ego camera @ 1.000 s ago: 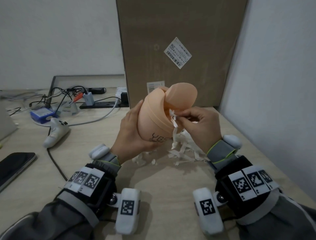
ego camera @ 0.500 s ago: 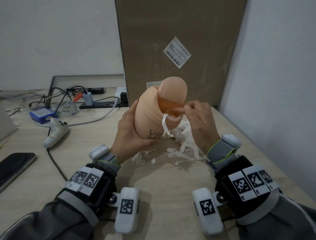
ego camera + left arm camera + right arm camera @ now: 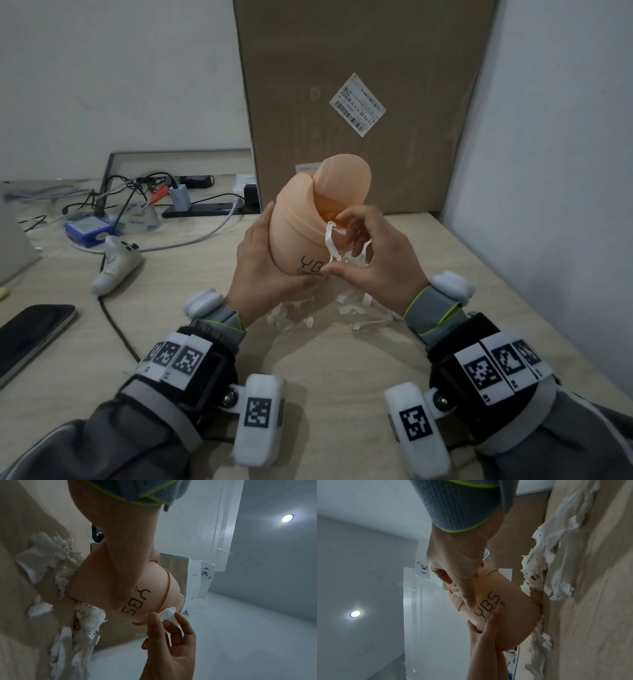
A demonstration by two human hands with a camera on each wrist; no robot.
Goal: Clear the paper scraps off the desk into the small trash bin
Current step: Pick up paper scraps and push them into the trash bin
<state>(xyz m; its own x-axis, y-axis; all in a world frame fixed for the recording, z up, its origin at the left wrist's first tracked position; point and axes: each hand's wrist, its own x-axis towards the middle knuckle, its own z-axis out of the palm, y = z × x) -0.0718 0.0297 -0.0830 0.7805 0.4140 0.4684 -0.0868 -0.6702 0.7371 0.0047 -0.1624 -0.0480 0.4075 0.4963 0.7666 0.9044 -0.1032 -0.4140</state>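
Head view. A large cardboard box (image 3: 359, 102) stands upright at the back of the desk (image 3: 325, 370), directly behind the small trash bin (image 3: 301, 240). To the left lie a white controller (image 3: 116, 267), a dark phone (image 3: 30, 332) at the desk's left edge, and a tangle of cables (image 3: 137, 192) with a power strip (image 3: 202, 209) by the wall. The left hand (image 3: 263, 270) grips the peach-coloured bin from its left side, holding it tilted above the desk, with its swing lid (image 3: 342, 181) tipped open. The right hand (image 3: 373, 260) is at the bin's opening, fingers curled, pinching a white paper strip (image 3: 330, 243) that hangs over the rim. Loose paper scraps (image 3: 352, 308) lie on the desk just below and between both hands.

Left wrist view. The left hand (image 3: 123, 555) wraps round the bin (image 3: 154, 588), its fingers across the printed lettering. The right hand (image 3: 169, 642) meets the bin's rim from below, a paper strip (image 3: 168, 614) caught between its fingertips. Scraps (image 3: 56, 561) are heaped on the desk beside the bin's base. White packaging (image 3: 197, 582) stands beyond.

Right wrist view. The right hand (image 3: 458, 563) reaches down onto the bin's (image 3: 505, 608) rim; whether paper is held cannot be told here. The left hand (image 3: 486, 635) clasps the bin body. Scraps (image 3: 544, 555) lie on the desk next to the bin.
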